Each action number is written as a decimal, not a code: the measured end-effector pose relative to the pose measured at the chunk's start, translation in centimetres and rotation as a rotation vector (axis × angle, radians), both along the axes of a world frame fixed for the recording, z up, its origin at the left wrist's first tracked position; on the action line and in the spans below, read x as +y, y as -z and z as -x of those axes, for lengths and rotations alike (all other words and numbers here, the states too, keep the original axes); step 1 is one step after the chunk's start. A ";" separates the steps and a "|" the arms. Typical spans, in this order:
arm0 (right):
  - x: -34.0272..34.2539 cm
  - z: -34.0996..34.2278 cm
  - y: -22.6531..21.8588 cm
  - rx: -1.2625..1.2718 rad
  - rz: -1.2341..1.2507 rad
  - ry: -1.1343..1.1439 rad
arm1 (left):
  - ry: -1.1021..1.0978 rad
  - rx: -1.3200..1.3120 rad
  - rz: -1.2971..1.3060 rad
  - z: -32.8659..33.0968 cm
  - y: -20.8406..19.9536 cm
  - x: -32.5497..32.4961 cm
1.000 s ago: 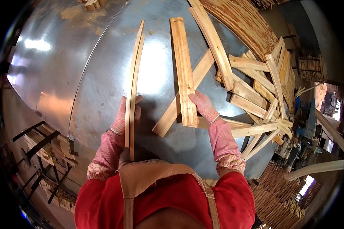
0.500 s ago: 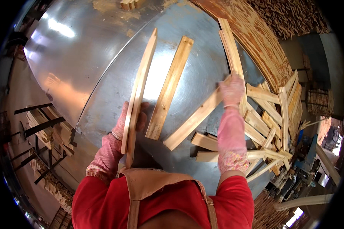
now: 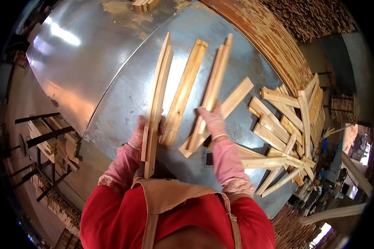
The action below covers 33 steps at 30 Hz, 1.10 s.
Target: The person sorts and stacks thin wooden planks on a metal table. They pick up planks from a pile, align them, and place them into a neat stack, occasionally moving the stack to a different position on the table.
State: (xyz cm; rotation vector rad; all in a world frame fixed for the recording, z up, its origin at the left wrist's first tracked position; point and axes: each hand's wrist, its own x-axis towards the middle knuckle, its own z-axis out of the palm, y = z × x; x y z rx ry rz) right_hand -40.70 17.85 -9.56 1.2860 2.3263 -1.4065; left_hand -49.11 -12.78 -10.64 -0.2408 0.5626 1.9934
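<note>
My gloved left hand [image 3: 139,132] is closed around a pair of long wooden slats [image 3: 157,106], tilted on edge with their ends offset. In my right hand [image 3: 214,120], also gloved, is another pair of wooden strips [image 3: 215,88], gripped near the lower end. A single flat board [image 3: 184,92] lies on the metal tabletop [image 3: 124,106] between my hands. Under and beyond the right-hand pair, a further board [image 3: 237,97] lies slantwise on the metal.
A jumbled heap of short wooden pieces [image 3: 274,128] covers the right side of the table. A worn plywood panel [image 3: 274,37] lines the far right edge. Several blocks [image 3: 145,5] sit at the far edge. Racks of stacked slats [image 3: 50,141] stand at the left.
My right hand has brought its pair of strips leftward and nearer, from the table's right edge to beside the flat board. The left-hand pair has shifted slightly right and turned.
</note>
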 end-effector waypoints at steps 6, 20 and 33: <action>-6.5 -0.8 -1.5 -0.032 0.078 0.007 | -0.041 -0.018 0.139 -0.7 0.7 -3.0; -7.0 -18.6 2.7 0.444 0.534 0.450 | 0.268 0.621 0.706 -3.1 -6.9 -2.7; -5.9 -19.0 -3.5 -0.130 -0.462 -0.174 | 0.849 1.528 1.228 -17.2 -4.2 8.8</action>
